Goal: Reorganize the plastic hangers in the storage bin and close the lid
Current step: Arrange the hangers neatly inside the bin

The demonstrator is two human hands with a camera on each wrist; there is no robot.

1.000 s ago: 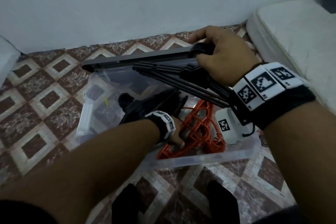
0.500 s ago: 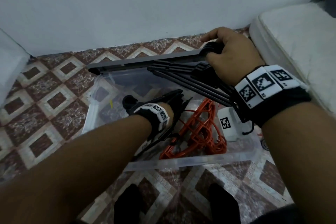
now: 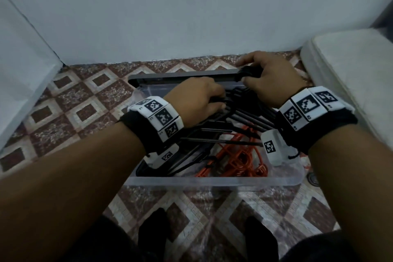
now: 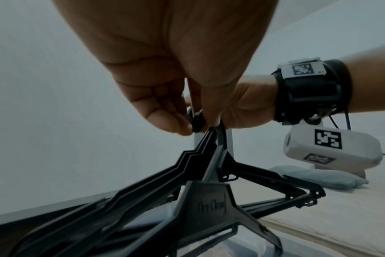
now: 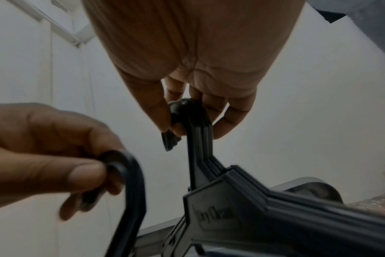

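A clear plastic storage bin [image 3: 212, 181] sits on the tiled floor, its grey lid [image 3: 180, 76] propped along the far edge. Over the far right corner my right hand [image 3: 270, 76] grips the hooks of a stack of black hangers [image 3: 251, 117]; in the right wrist view the fingers [image 5: 222, 121] curl round those hooks [image 5: 187, 111]. My left hand [image 3: 197, 100] is just left of it, pinching the hook [image 4: 197, 124] of another black hanger [image 4: 211, 205] that slopes down into the bin. Orange hangers [image 3: 240, 161] lie tangled on the bin's floor.
A white wall [image 3: 191, 17] rises right behind the bin. A white padded mattress [image 3: 350, 74] borders the right side and a white panel [image 3: 21, 74] the left. My feet in dark socks [image 3: 153, 232] stand on the patterned tiles in front.
My left hand has come up out of the bin with a black hanger and now sits beside my right hand's stack. The right hand has hardly moved.
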